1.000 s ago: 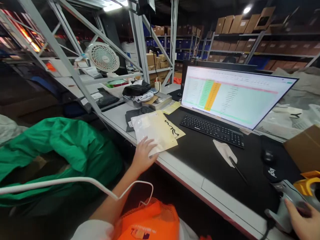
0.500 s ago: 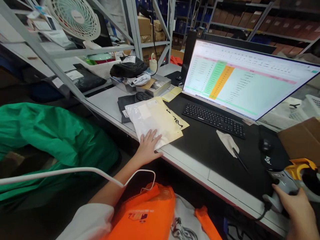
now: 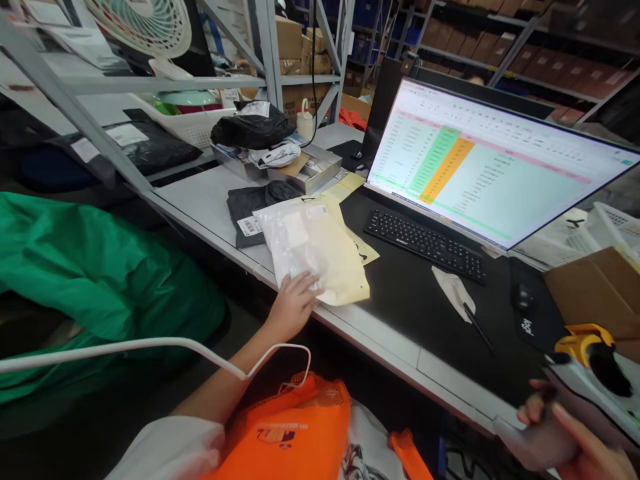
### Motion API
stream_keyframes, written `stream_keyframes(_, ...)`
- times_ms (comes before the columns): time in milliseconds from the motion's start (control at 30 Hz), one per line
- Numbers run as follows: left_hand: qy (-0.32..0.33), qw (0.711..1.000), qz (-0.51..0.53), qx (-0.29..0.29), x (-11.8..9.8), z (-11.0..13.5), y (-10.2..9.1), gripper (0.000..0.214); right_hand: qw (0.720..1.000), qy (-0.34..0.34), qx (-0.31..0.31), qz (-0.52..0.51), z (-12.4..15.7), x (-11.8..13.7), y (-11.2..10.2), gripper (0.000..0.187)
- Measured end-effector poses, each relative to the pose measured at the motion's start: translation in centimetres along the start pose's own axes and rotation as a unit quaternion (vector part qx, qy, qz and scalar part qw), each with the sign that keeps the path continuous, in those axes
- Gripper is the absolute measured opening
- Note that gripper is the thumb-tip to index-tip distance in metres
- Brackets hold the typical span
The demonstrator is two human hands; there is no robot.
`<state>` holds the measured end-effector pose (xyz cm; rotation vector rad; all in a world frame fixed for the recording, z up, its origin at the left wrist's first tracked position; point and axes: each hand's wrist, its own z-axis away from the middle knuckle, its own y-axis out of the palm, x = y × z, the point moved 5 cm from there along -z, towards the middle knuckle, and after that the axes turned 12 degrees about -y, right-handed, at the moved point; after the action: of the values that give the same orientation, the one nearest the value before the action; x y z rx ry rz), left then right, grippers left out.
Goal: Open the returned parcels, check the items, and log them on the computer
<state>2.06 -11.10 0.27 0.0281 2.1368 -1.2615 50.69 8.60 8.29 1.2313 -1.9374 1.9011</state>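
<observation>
My left hand [image 3: 294, 305] lies with fingers stretched out on the lower edge of a clear-and-white plastic mailing bag [image 3: 295, 248]. That bag rests over yellow paper envelopes or sheets [image 3: 350, 277] at the desk's front edge. Just behind it is a dark grey package [image 3: 250, 212] with a barcode label. At the lower right, my right hand [image 3: 583, 437] is closed around a grey barcode scanner [image 3: 543, 440], somewhat blurred and raised at the desk edge. Beside it is a yellow tape dispenser [image 3: 585, 341].
A monitor [image 3: 480, 167] and black keyboard [image 3: 425, 243] stand on the desk. A mouse [image 3: 523, 297], a pen [image 3: 477, 327], a white paper piece [image 3: 453, 290] and a cardboard box [image 3: 595, 287] are rightward. A green sack [image 3: 100, 273] bulges at left.
My right hand has lifted the barcode scanner from the desk and brought it left toward me. The plastic bag has turned and shifted slightly under my left hand.
</observation>
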Motion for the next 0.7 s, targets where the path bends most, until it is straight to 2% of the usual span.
stream_keyframes(100, 0.066, 0.996, -0.001, 0.059, -3.3, 2.3, 0.8, 0.031, 0.989, 0.052, 0.087, -0.104, -3.8, 4.4, 0.5, 0.037)
stream_keyframes(167, 0.116, 0.99, 0.021, 0.083, -5.7, 3.6, 1.5, 0.029, 0.984, 0.055, 0.128, -0.111, -6.5, 7.7, 1.5, 0.03)
stream_keyframes(267, 0.18, 0.975, 0.058, 0.116, -8.6, 4.8, 2.6, 0.026, 0.972, 0.013, 0.21, -0.106, -10.1, 13.1, 4.5, 0.028)
stream_keyframes(367, 0.23, 0.959, 0.077, 0.15, -10.3, 5.1, 3.2, 0.022, 0.957, -0.041, 0.277, -0.077, -12.7, 17.1, 7.4, 0.03)
stream_keyframes(500, 0.286, 0.938, 0.082, 0.176, -11.3, 5.0, 3.7, 0.019, 0.951, -0.056, 0.3, -0.041, -14.1, 19.1, 9.0, 0.041)
stream_keyframes(700, 0.388, 0.89, 0.098, 0.218, -13.1, 4.9, 4.8, 0.019, 0.964, -0.048, 0.259, -0.04, -13.6, 18.6, 8.4, 0.026)
